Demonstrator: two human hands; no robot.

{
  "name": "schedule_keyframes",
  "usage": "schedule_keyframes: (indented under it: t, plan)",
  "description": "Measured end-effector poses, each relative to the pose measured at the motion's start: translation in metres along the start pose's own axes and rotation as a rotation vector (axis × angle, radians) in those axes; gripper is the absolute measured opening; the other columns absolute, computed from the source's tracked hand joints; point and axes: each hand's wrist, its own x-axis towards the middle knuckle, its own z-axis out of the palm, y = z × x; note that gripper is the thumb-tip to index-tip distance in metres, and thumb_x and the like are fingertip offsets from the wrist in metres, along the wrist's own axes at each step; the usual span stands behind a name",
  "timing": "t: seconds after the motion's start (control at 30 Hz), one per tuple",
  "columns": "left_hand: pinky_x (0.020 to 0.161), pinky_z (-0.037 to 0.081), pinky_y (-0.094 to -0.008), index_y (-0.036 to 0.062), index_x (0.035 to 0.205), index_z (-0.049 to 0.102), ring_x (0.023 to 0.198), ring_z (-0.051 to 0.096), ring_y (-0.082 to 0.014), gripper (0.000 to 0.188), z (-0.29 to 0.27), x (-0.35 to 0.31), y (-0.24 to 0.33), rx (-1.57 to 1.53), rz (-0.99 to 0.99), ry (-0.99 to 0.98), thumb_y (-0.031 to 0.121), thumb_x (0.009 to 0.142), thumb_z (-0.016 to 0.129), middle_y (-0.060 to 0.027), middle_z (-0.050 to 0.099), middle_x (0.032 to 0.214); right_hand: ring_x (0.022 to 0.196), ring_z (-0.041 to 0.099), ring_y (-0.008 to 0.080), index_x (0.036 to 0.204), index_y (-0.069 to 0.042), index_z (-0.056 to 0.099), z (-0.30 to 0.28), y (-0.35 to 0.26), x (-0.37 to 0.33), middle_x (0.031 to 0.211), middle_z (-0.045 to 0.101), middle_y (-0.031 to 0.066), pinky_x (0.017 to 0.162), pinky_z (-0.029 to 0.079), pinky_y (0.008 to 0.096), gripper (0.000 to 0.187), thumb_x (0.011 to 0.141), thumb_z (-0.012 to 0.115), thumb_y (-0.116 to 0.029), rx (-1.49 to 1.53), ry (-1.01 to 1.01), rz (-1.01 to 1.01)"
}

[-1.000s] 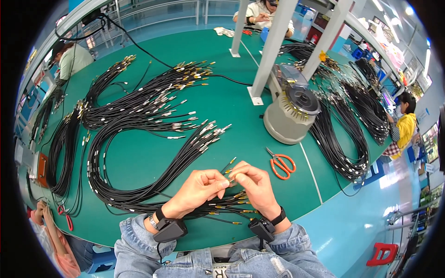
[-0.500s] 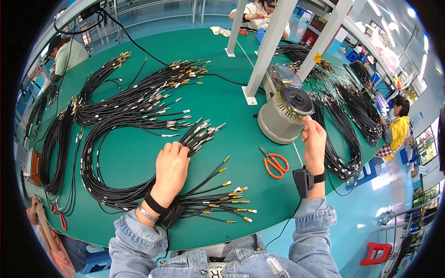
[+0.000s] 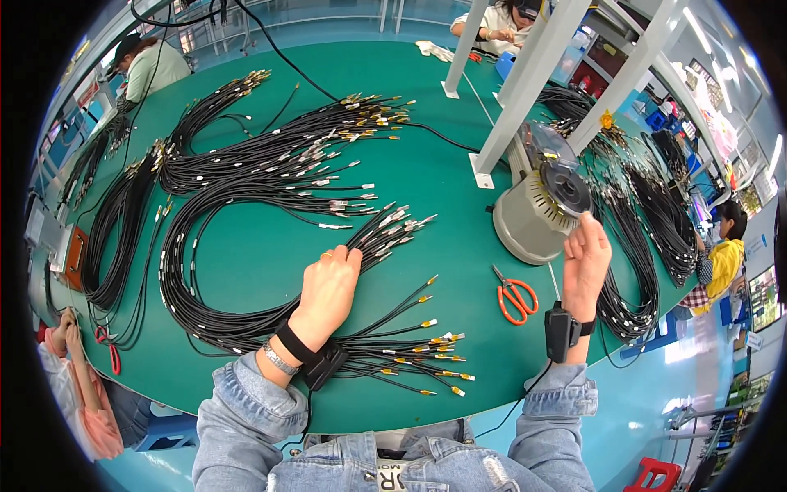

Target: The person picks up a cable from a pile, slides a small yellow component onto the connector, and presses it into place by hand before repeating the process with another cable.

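Bright; ceiling tubes lit; glare on floor; fisheye-bent edges.

You look through the left lens of a head-worn fisheye pair, facing down and forward over the table. Your sleeves come in from the lower edge, with your left hand and right hand close below the lens. The posts stand farther off, slanting across the upper right, and outlines bow toward the round border.
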Motion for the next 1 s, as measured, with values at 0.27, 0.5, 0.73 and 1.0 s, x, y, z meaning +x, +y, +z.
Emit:
schedule_keyframes:
  t: [0.27, 0.5, 0.73, 1.0]
  plan:
    - [0.052, 0.048, -0.0316, 0.0053, 0.071, 0.054, 0.07, 0.056, -0.0233, 0.007, -0.006, 0.002, 0.003, -0.091, 0.177, 0.125, 0.004, 0.067, 0.059, -0.0088, 0.049, 0.075, 0.051, 0.028, 0.0052, 0.078, -0.004, 0.052, 0.036, 0.012, -0.049, 0.059, 0.035, -0.0042, 0.048, 0.023, 0.0215, 0.012, 0.088, 0.053, -0.01, 0.128, -0.197, 0.022]
    - [0.053, 0.048, -0.0338, 0.0047, 0.07, 0.054, 0.071, 0.055, -0.0249, 0.009, 0.007, 0.0, 0.002, -0.069, 0.152, 0.088, 0.004, 0.066, 0.061, -0.0097, 0.048, 0.074, 0.053, 0.032, 0.0074, 0.077, -0.003, 0.052, 0.06, 0.034, -0.079, 0.061, 0.039, -0.0017, 0.05, 0.027, 0.0234, 0.012, 0.087, 0.055, -0.009, 0.069, -0.347, 0.218]
    - [0.053, 0.047, -0.0364, 0.0022, 0.071, 0.053, 0.064, 0.057, -0.0265, 0.007, -0.009, 0.001, 0.01, -0.271, 0.083, 0.077, 0.005, 0.07, 0.059, -0.0096, 0.055, 0.068, 0.055, 0.035, 0.0081, 0.079, -0.002, 0.053, 0.062, 0.055, -0.097, 0.063, 0.044, -0.0006, 0.053, 0.031, 0.0239, 0.008, 0.085, 0.056, -0.007, 0.066, -0.393, 0.374]
    - [0.051, 0.043, -0.0271, -0.0038, 0.085, 0.059, 0.052, 0.054, -0.0144, 0.016, -0.036, -0.002, 0.024, -0.847, -0.073, -0.142, 0.012, 0.081, 0.06, -0.0094, 0.061, 0.064, 0.063, 0.044, 0.004, 0.083, 0.0, 0.057, 0.078, 0.062, -0.128, 0.073, 0.054, -0.0016, 0.057, 0.036, 0.0191, 0.007, 0.084, 0.06, -0.007, -0.21, -0.445, 0.407]
